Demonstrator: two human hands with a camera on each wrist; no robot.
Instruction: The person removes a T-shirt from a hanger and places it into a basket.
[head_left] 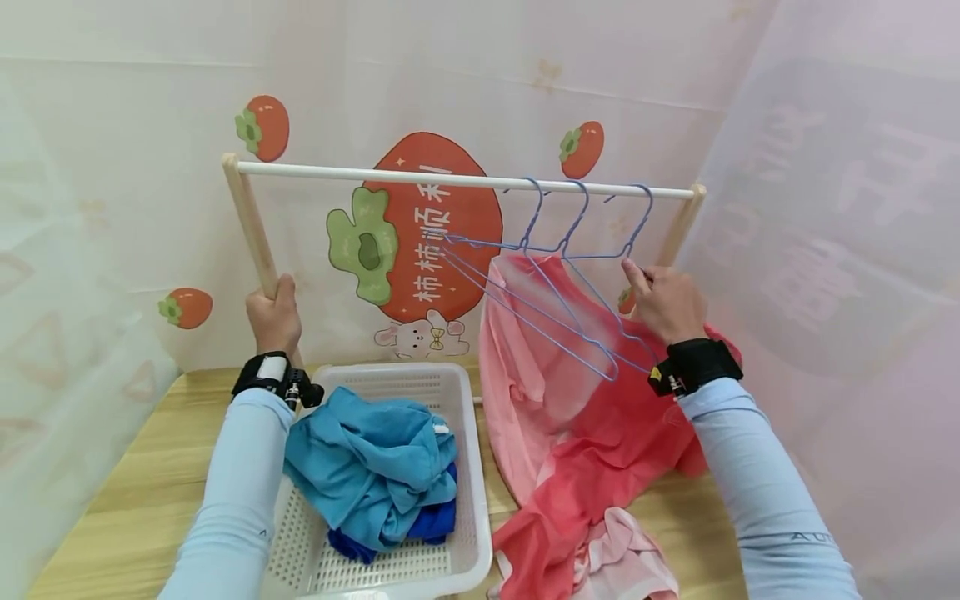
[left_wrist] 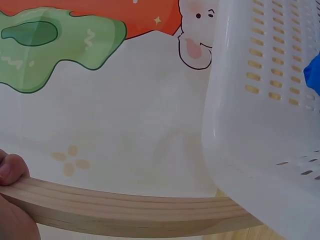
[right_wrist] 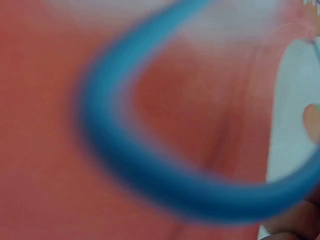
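The left hand (head_left: 273,319) grips the left wooden post (head_left: 253,229) of a rack; in the left wrist view its fingers wrap the post (left_wrist: 135,212). At the rack's other side, the right hand (head_left: 671,304) is closed round the right post (head_left: 678,225), its thumb raised beside a blue hanger (head_left: 637,229). Several blue hangers hang from the white rail (head_left: 337,172). Behind and below them spreads a pink-red garment (head_left: 600,417); how it is held up cannot be told. A blurred blue hanger (right_wrist: 110,135) crosses the right wrist view in front of red cloth (right_wrist: 40,150).
A white perforated basket (head_left: 480,500) holds a teal garment (head_left: 375,450) and a dark blue one (head_left: 435,521), standing between the arms on the wooden table (head_left: 142,467). Pale pink cloth (head_left: 622,558) lies at the front right. A printed curtain (head_left: 465,75) hangs behind.
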